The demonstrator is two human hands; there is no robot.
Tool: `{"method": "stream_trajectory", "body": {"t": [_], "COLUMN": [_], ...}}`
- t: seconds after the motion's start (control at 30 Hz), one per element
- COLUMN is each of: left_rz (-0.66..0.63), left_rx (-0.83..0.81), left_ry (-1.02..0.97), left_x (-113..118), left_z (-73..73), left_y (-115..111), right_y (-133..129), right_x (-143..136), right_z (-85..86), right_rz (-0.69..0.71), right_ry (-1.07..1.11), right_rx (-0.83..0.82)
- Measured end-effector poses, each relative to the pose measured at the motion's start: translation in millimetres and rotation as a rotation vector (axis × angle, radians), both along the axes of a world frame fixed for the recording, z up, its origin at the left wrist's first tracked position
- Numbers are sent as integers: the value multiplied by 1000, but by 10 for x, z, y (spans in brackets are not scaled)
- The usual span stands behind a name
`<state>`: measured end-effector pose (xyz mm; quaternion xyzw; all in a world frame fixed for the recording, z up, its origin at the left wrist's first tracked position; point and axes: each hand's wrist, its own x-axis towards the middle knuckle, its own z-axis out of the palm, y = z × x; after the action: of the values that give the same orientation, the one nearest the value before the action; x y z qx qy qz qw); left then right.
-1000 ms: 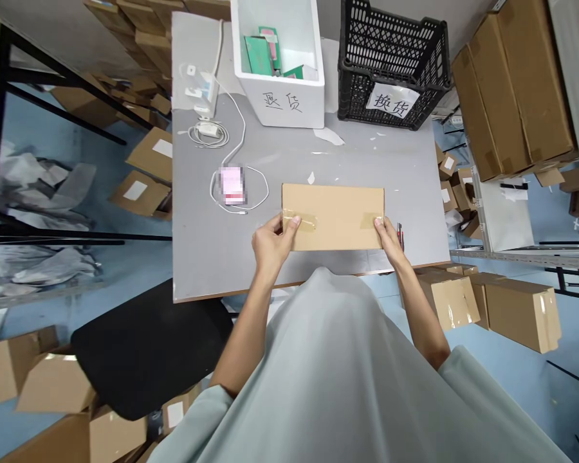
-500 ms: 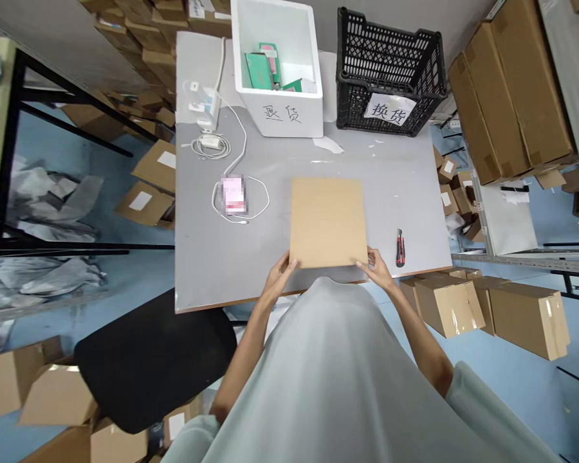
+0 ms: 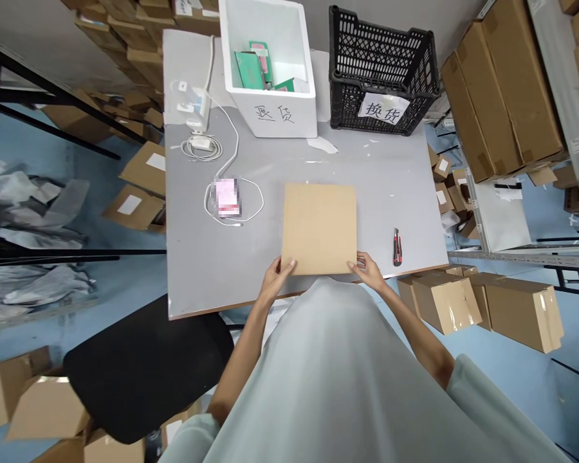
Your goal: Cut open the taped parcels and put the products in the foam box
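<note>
A flat, square brown cardboard box (image 3: 319, 228) lies at the near side of the grey-topped table (image 3: 251, 257). My left hand (image 3: 275, 276) grips its near left corner, thumb on top and fingers around the side. At the near right corner, my right hand (image 3: 368, 270) pinches the box the same way. The undersides of both grips are hidden by the cardboard. To the right of the box lies a red and black utility knife (image 3: 397, 247), apart from my right hand.
A white foam bin (image 3: 284, 116) with green packets and a black plastic crate (image 3: 383, 77) stand at the table's back. A white cable loops round a pinkish, blurred item (image 3: 227, 197) at left. A black chair (image 3: 149, 366) is at the near left; cartons (image 3: 523, 308) sit at right.
The view has shifted slightly. The box sits a little nearer to me and turned slightly, with both hands still holding its near corners.
</note>
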<state>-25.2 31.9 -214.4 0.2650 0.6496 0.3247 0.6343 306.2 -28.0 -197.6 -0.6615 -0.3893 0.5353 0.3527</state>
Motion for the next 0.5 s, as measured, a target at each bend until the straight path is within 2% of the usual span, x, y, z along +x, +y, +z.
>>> {"method": "stream_trajectory", "body": {"t": [0.07,0.13,0.2,0.27,0.37,0.4,0.5], "left_rz": [66,136,216,309,382,388,394], "left_rx": [-20,-28,-35,-89,-200,-223,-255], "left_ry": [9,-6,-8,25,88,90,59], "left_x": [-82,-200,-334,-450,-528,-521,-413], "left_z": [-34,-61,-78,-81,-69,-62,-26], "left_y": [97,219,341,437,506,511,482], "right_y": [-90,-101,84,521,1512,1857,2666], "right_x": [-200,-388,-488,-474,-345,-311,-298], "right_z": [132,286,425,515,554,554,572], "right_rz": [78,219,365,411,270,261,359], "right_ry": [-49,-85,-100,-147,-325,-354,-347], "right_rx": [83,165,231,288,291,268,269]}}
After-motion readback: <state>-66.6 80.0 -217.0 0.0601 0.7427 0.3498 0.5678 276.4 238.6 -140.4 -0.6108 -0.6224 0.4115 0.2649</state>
